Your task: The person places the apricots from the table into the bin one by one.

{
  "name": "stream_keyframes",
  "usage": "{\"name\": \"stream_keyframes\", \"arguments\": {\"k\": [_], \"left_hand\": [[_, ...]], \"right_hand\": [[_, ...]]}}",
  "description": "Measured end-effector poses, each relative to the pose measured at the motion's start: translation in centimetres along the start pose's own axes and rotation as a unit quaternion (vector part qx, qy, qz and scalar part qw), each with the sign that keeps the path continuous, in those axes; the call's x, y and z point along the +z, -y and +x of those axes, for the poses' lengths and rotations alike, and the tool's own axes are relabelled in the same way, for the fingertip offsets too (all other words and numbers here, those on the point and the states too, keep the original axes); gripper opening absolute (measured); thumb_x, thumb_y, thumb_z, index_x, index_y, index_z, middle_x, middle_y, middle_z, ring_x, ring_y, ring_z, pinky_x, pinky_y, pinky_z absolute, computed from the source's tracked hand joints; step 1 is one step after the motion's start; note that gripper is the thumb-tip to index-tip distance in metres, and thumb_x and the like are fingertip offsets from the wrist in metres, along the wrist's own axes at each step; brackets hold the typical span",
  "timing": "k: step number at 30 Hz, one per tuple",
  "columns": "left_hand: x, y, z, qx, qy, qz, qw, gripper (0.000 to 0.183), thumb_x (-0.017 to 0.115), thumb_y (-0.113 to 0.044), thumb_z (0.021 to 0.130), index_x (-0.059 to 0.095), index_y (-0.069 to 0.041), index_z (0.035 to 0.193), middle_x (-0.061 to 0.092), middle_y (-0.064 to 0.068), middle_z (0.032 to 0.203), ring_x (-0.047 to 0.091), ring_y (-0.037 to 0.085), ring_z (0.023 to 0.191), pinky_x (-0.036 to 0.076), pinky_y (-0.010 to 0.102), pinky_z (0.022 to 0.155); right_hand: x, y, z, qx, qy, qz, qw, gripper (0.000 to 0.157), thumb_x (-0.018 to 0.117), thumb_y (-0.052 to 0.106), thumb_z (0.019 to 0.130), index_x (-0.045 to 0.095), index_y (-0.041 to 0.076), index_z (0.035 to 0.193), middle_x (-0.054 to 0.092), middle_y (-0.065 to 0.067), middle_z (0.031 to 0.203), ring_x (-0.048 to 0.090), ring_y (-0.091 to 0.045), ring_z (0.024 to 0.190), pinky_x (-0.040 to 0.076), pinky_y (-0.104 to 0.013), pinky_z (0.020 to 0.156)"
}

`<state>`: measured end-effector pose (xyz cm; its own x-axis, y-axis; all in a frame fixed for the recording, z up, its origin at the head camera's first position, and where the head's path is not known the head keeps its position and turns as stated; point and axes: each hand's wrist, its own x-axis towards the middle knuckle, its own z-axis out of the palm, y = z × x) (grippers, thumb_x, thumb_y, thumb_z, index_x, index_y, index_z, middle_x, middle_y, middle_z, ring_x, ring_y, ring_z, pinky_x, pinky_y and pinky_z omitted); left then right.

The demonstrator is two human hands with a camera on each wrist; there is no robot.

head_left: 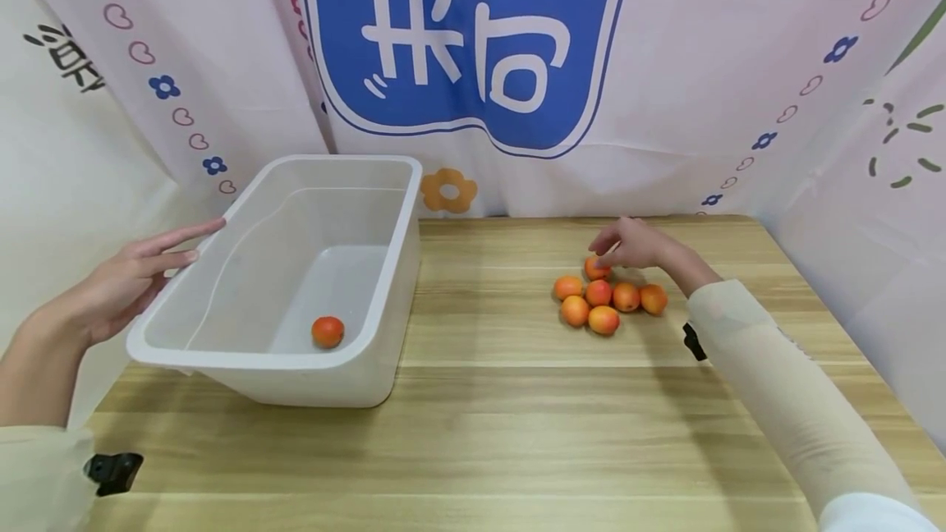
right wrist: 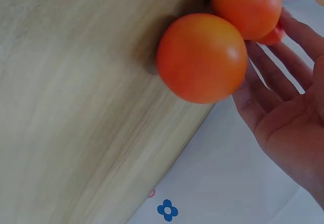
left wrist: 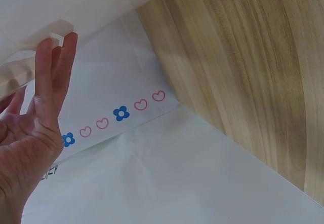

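Observation:
A white plastic bin (head_left: pixel 402 261) stands on the left of the table, with one round orange-red fruit (head_left: pixel 328 332) on its floor. My left hand (head_left: pixel 140 273) rests its extended fingers against the bin's left rim. In the left wrist view its straight fingers (left wrist: pixel 65 67) touch the bin's outer wall. At the right, several similar fruits (head_left: pixel 626 297) lie in a close cluster. My right hand (head_left: pixel 631 242) is over the farthest fruit (head_left: pixel 594 270), thumb and loosely bent fingers around it. The right wrist view shows a nearer fruit (right wrist: pixel 202 59) covering some fingertips.
The wood-grain table (head_left: pixel 488 425) runs between bin and fruits. A white cloth backdrop (head_left: pixel 687 48) with a blue sign, hearts and flowers hangs right behind the table's far edge, with white cloth along both sides.

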<state>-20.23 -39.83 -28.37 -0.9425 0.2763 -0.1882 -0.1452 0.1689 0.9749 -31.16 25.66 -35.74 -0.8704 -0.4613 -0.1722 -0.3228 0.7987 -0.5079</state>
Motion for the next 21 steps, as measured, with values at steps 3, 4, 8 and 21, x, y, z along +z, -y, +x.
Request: {"name": "stream_keyframes", "arguments": {"k": [3,4,8,21], "left_hand": [[0.03,-0.01,0.01,-0.003,-0.004,0.011,0.9999,0.051,0.040,-0.008,0.113,0.064,-0.045,0.137,0.072,-0.016,0.119,0.074,0.012,0.096,0.064,0.035,0.070],[0.03,0.00,0.01,-0.003,-0.004,0.012,0.9999,0.051,0.040,-0.008,0.113,0.064,-0.046,0.138,0.072,-0.016,0.119,0.074,0.012,0.096,0.064,0.035,0.070],[-0.05,0.03,-0.01,-0.002,-0.003,0.007,1.0000,0.051,0.040,-0.008,0.113,0.064,-0.045,0.138,0.072,-0.015,0.119,0.074,0.012,0.096,0.064,0.035,0.070],[0.01,-0.07,0.06,-0.011,-0.007,0.021,0.9997,0.050,0.040,-0.010,0.113,0.063,-0.047,0.138,0.072,-0.016,0.119,0.074,0.014,0.095,0.064,0.037,0.070]], "right_hand": [[0.14,-0.41,-0.02,0.013,0.008,0.001,1.000,0.036,0.077,0.021,0.094,0.074,-0.002,0.122,0.073,-0.020,0.117,0.067,-0.033,0.106,0.060,-0.044,0.085],[0.20,-0.50,-0.01,0.015,0.009,0.002,1.000,0.036,0.077,0.021,0.094,0.074,-0.002,0.122,0.073,-0.020,0.117,0.067,-0.033,0.107,0.060,-0.042,0.083],[0.31,-0.49,-0.05,0.020,0.011,0.018,1.000,0.035,0.077,0.020,0.095,0.074,-0.002,0.122,0.072,-0.021,0.118,0.066,-0.032,0.105,0.062,-0.037,0.077],[0.15,0.19,0.22,-0.008,-0.001,0.048,0.999,0.032,0.076,0.013,0.094,0.074,-0.002,0.122,0.074,-0.020,0.117,0.069,-0.029,0.100,0.060,-0.041,0.084]]}}
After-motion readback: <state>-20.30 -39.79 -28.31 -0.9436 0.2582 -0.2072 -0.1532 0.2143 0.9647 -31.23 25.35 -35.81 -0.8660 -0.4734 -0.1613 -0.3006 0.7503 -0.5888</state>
